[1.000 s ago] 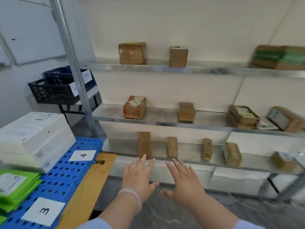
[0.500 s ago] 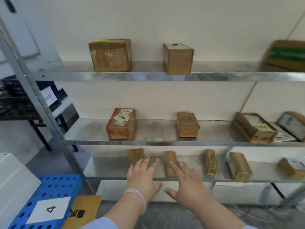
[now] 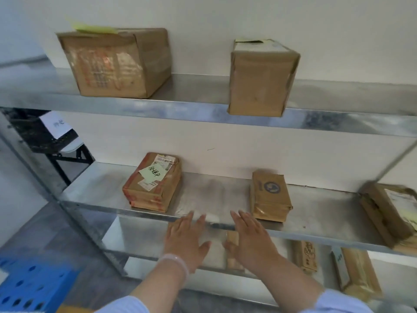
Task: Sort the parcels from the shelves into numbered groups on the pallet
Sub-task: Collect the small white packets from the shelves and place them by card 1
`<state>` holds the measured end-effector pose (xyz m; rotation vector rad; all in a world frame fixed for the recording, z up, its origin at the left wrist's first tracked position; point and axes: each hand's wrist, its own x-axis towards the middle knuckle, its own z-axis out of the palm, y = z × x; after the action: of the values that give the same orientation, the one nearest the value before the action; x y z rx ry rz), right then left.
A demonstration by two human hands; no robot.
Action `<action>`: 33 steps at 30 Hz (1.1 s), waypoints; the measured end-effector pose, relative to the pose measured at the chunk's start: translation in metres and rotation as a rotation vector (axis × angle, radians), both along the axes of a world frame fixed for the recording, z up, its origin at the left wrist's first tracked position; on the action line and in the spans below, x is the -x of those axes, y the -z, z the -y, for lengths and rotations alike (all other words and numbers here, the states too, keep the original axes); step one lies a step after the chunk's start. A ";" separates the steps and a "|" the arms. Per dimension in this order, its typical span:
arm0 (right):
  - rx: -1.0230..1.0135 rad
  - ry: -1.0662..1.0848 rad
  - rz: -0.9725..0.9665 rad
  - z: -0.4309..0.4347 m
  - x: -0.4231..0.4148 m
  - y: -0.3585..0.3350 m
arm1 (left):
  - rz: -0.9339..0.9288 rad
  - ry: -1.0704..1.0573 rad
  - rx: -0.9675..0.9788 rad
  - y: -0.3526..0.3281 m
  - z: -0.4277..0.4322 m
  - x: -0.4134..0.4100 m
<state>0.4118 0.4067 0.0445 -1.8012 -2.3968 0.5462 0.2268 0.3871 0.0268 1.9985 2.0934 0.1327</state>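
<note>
Brown taped parcels stand on a three-level metal shelf (image 3: 203,111). On the top level sit a large box (image 3: 117,64) and a taller box (image 3: 261,77). The middle level carries a parcel with a yellow-green note (image 3: 153,184), a flat parcel with a round logo (image 3: 269,196) and another parcel (image 3: 390,213) at the right edge. More parcels (image 3: 304,258) lie on the bottom level. My left hand (image 3: 185,242) and my right hand (image 3: 250,242) reach forward with fingers spread, holding nothing, just in front of the middle level's front edge. A corner of the blue pallet (image 3: 27,288) shows at bottom left.
A black crate with a white label (image 3: 42,132) sits on a dark stand left of the shelf. The shelf's slanted metal upright (image 3: 74,218) stands between the pallet and the parcels. A white wall is behind the shelves and grey floor lies below.
The view has moved closer to the shelf and upward; both hands have risen from the bottom level toward the middle level's front edge. The pallet has slid almost out of view.
</note>
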 end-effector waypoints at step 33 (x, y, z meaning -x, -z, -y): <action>-0.152 0.737 0.106 0.125 -0.246 -0.043 | 0.014 0.811 -0.154 -0.051 -0.012 -0.289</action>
<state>0.6574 0.2814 0.0872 -2.4570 -1.5657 0.1779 0.5153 0.3989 0.0781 2.7428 1.1426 0.1551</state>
